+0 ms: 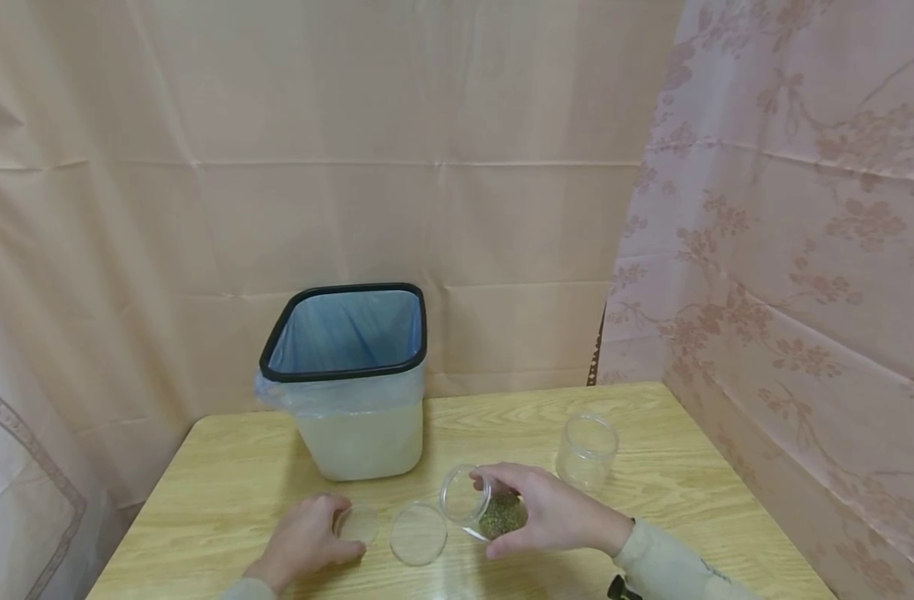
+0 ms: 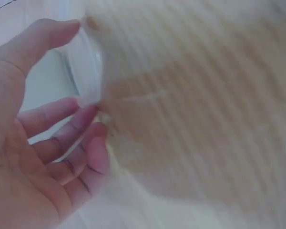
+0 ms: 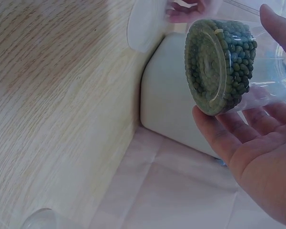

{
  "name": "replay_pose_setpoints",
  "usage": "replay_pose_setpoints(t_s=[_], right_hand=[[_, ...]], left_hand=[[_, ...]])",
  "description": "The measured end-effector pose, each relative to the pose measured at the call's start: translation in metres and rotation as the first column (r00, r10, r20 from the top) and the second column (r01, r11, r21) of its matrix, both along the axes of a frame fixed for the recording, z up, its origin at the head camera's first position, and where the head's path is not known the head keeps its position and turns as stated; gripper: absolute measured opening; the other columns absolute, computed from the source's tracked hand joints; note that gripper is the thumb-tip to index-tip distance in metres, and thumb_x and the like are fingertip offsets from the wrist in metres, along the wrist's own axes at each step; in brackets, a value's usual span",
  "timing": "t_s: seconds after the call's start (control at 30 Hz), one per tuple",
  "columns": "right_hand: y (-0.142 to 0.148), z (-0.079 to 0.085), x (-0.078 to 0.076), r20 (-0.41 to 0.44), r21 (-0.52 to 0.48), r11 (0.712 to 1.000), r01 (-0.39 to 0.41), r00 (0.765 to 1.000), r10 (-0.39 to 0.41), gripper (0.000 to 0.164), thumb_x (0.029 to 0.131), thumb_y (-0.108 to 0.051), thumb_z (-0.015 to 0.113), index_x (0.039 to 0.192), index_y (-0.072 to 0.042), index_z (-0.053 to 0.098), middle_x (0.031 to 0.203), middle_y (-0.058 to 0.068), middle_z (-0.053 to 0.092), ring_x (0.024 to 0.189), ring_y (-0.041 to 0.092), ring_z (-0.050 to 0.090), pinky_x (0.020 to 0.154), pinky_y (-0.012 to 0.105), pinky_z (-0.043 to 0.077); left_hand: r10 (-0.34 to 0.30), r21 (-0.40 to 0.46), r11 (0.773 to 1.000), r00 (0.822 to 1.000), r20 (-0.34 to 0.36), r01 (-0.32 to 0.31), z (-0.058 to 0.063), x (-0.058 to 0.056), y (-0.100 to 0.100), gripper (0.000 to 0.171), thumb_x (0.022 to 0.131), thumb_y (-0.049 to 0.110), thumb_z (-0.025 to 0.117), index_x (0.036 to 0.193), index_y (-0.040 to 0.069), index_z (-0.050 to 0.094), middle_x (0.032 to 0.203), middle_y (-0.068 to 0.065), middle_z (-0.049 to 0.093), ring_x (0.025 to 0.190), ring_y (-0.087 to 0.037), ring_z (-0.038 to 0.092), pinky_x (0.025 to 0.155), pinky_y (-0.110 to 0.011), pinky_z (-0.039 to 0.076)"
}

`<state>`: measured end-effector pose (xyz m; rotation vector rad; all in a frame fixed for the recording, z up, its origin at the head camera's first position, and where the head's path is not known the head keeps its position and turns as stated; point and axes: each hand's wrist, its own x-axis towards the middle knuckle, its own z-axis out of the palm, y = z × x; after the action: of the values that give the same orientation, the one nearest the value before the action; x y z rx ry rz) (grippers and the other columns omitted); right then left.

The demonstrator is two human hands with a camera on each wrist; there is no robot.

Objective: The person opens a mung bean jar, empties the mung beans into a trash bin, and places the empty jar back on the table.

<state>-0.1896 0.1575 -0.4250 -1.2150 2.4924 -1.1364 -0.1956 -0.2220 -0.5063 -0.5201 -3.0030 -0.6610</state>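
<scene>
My right hand (image 1: 557,512) grips a clear jar (image 3: 271,67), its thumb on one side and the fingers on the other. Green beans (image 1: 503,517), which look like mung beans, fill the base end of that jar; it is tilted, its mouth toward the left. With thumb and fingertips, my left hand (image 1: 307,537) pinches the edge of a clear round lid (image 1: 361,525) low over the table. In the left wrist view the lid (image 2: 86,67) shows edge-on between the thumb and fingers. A second clear lid (image 1: 419,533) lies between the two hands.
A whitish bin (image 1: 367,437) with a black rim and a bluish liner stands at the back left of the wooden table (image 1: 494,417). Behind my right hand is another clear jar (image 1: 587,454). Curtains hang behind the table and along its right side.
</scene>
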Motion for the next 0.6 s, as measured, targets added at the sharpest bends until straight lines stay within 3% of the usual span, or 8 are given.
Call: replay_pose_setpoints(t_s=[0.23, 0.3, 0.6], right_hand=[[0.001, -0.001, 0.002, 0.005, 0.003, 1.0, 0.002, 1.0, -0.002, 0.08, 0.081, -0.044, 0.085, 0.145, -0.011, 0.051, 0.13, -0.005, 0.063, 0.113, 0.009, 0.06, 0.099, 0.034, 0.05], [0.001, -0.001, 0.002, -0.006, 0.005, 1.0, 0.004, 1.0, -0.004, 0.08, 0.08, -0.045, 0.085, 0.145, -0.011, 0.051, 0.13, -0.005, 0.063, 0.112, 0.008, 0.06, 0.098, 0.034, 0.05], [0.003, -0.001, 0.0, -0.006, 0.003, 1.0, 0.013, 1.0, -0.013, 0.081, 0.08, -0.047, 0.085, 0.145, -0.012, 0.051, 0.13, -0.005, 0.063, 0.116, 0.011, 0.06, 0.1, 0.035, 0.049]], left_hand=[[0.064, -0.007, 0.998, 0.995, 0.073, -0.063, 0.012, 0.002, 0.004, 0.04, 0.062, 0.036, 0.092, 0.075, 0.013, 0.063, 0.062, 0.005, 0.041, 0.057, -0.013, 0.039, 0.051, -0.031, 0.03], [0.085, -0.025, 0.996, 0.993, 0.085, -0.083, 0.014, 0.002, 0.006, 0.042, 0.06, 0.036, 0.092, 0.069, 0.015, 0.057, 0.06, 0.005, 0.04, 0.057, -0.014, 0.038, 0.051, -0.031, 0.028], [0.12, -0.068, 0.991, 0.99, 0.072, -0.115, 0.018, 0.0, 0.016, 0.048, 0.051, 0.032, 0.089, 0.058, 0.017, 0.044, 0.055, 0.007, 0.037, 0.054, -0.015, 0.036, 0.05, -0.032, 0.027]])
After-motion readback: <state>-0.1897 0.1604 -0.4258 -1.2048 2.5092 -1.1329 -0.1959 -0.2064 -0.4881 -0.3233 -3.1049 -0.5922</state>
